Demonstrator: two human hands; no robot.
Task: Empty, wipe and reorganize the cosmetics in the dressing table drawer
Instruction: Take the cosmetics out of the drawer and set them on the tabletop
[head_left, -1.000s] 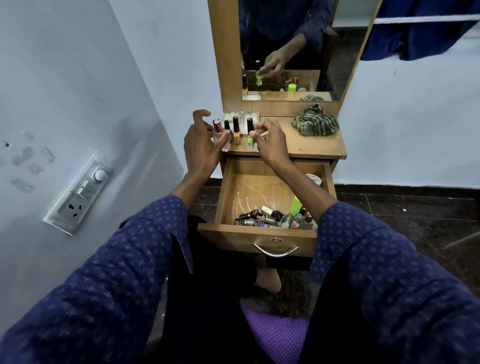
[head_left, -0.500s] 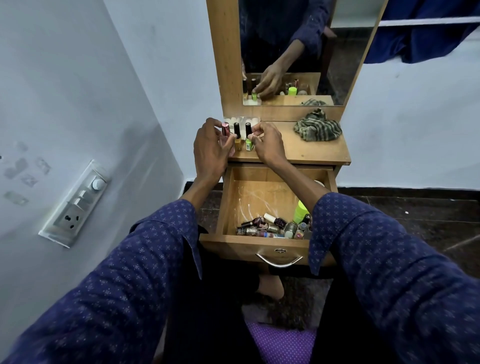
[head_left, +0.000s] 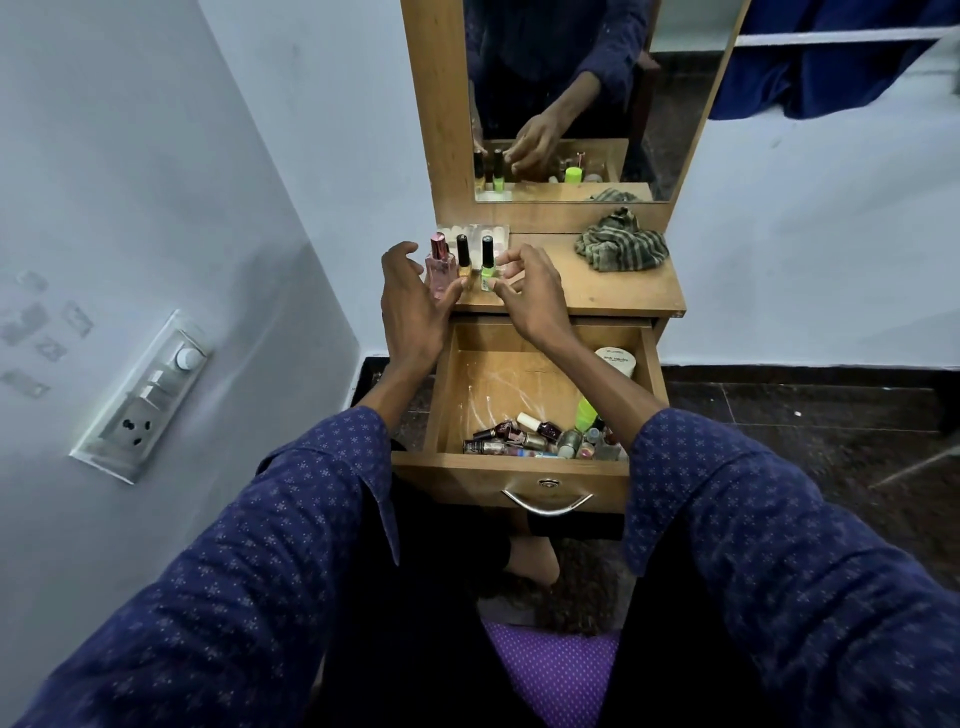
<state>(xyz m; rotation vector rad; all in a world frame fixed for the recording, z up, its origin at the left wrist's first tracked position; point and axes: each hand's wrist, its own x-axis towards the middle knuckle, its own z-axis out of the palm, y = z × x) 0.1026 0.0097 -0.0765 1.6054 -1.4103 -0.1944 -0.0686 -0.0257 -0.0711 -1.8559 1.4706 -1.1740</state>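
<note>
The wooden drawer (head_left: 519, 470) stands pulled out, with several small cosmetic bottles (head_left: 524, 439) heaped at its front, a lime green tube (head_left: 586, 413) and a white jar (head_left: 616, 360) at the right. On the tabletop (head_left: 613, 296) stand a pink perfume bottle (head_left: 439, 265), a yellow nail polish (head_left: 463, 258) and a green nail polish (head_left: 487, 258) in a row. My left hand (head_left: 413, 306) hovers by the pink bottle, fingers apart, thumb near its base. My right hand (head_left: 530, 291) is spread beside the green polish and holds nothing.
A striped green cloth (head_left: 621, 243) lies crumpled at the tabletop's back right. A pale blister pack (head_left: 475, 232) lies behind the bottles. The mirror (head_left: 597, 98) rises behind. A wall with a switchboard (head_left: 150, 397) is close on the left. Dark floor is at right.
Both hands have let go of the bottles they were setting down and drawn back slightly. The pink bottle and the green polish now stand free on the tabletop.
</note>
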